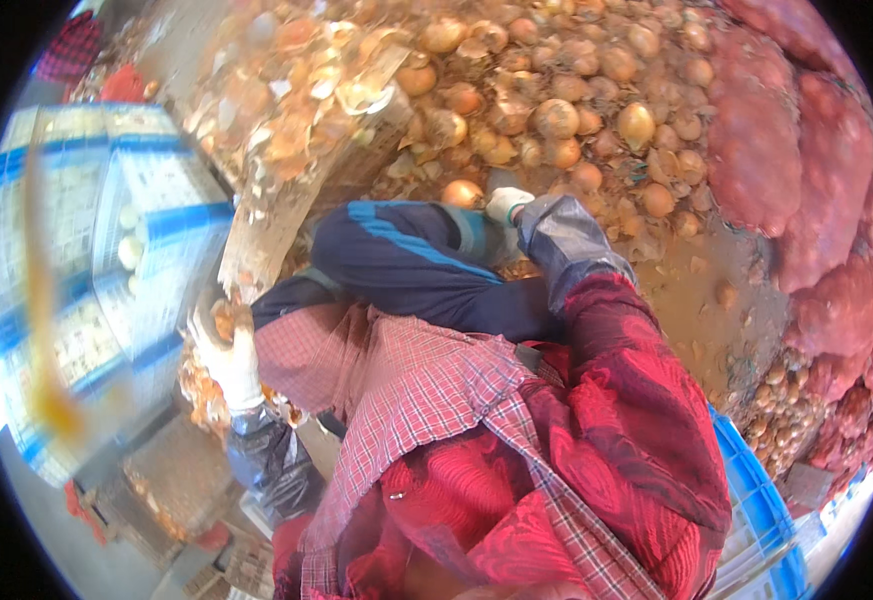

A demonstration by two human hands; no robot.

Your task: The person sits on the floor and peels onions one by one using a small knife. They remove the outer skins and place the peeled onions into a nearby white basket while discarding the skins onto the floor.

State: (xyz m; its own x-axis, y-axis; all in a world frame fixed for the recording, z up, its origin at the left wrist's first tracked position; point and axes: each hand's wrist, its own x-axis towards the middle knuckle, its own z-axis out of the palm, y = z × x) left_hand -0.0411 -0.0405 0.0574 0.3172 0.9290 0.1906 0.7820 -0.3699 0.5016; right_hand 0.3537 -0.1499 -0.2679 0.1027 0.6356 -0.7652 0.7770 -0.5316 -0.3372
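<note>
My left hand, in a white glove, is at the left beside my knee, with its fingers around a brownish onion. My right hand, also in a white glove, is ahead of my bent leg at the edge of the onion pile. A dark grey thing shows just past its fingers; I cannot tell what it is or whether the hand grips it. A single onion lies close by on the left of this hand. Between my hands, a wooden board strewn with dry skins slants away.
Blue and white plastic crates stand at the left, one with peeled onions in it. Full red mesh sacks line the right side. Loose onion skins heap up at the far left. Another blue crate is behind me at the right.
</note>
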